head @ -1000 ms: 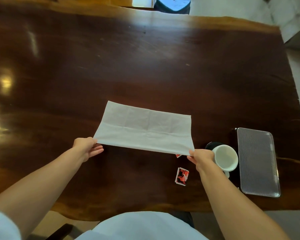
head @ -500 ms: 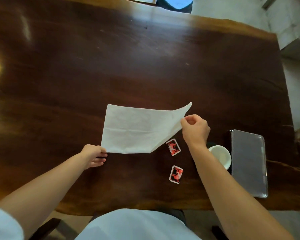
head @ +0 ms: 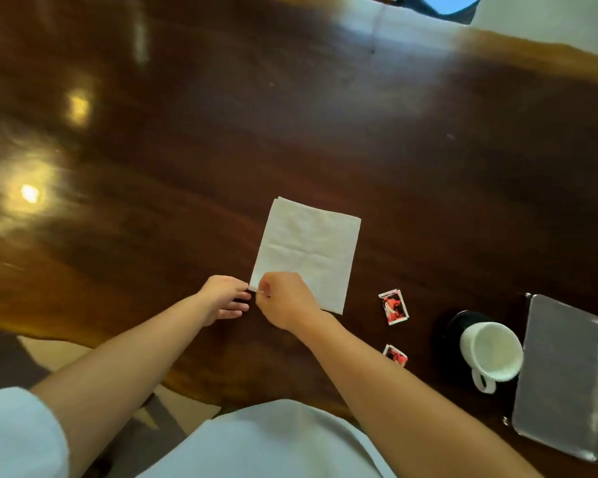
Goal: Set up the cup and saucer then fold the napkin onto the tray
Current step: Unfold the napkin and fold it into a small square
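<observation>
She's mid-fold: both hands, the left hand [head: 225,299] and the right hand [head: 285,300], meet at the napkin [head: 308,251]'s near-left corner, fingers seemingly pinching it, though blur hides detail. Next comes aligning the edges, then carrying it right to the tray [head: 563,377].

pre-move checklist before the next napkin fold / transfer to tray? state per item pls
1. White paper napkin lies flat on dark wooden table: ok.
2. Near-left corners pinched together by left hand and right hand: ok.
3. Edges aligned all round: cannot tell.
4. Grey rectangular tray bare for the napkin: ok.
5. White ceramic cup seated on black saucer: ok.
6. Two red sachets apart from napkin: ok.
</observation>
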Available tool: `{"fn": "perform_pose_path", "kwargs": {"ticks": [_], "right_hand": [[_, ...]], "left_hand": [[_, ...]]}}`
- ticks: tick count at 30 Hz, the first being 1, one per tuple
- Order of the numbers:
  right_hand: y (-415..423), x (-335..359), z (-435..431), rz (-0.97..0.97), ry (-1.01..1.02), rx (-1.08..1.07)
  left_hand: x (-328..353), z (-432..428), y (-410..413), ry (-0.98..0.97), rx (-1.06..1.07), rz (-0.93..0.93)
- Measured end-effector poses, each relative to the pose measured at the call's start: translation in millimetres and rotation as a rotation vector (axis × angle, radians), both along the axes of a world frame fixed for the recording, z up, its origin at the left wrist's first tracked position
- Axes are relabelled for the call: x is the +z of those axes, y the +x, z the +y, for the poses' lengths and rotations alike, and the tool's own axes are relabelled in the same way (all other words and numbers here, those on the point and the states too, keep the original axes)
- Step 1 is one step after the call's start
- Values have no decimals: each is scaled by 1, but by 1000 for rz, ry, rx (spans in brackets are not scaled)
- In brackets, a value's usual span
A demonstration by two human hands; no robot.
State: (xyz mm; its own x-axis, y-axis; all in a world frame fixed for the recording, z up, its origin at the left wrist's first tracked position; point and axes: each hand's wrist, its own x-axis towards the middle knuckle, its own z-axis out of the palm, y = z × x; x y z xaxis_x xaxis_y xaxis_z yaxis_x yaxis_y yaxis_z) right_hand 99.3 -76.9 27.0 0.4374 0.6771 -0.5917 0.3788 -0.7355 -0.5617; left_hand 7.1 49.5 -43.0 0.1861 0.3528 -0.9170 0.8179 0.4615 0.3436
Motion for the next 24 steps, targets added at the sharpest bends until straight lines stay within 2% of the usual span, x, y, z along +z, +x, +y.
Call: {"fn": "perform_pose_path", "kwargs": {"ticks": [5,8,14,21,24], "right_hand": [[10,-13,-47,67,-140,-37],[27,-20,-76,27,-211,-98],[53,-31,-102,29,-318,-248],[92,-41,-87,-63,-255,-295],[117,-41,-74,-105,-204,-321]], "left_hand": [[-3,4,7,254,-52,-8],[-6,2,15,298,-166,-13],[-17,0,26,488,-605,89],[0,17,63,512,-1214,234],[11,25,90,673,-1358,172]]}}
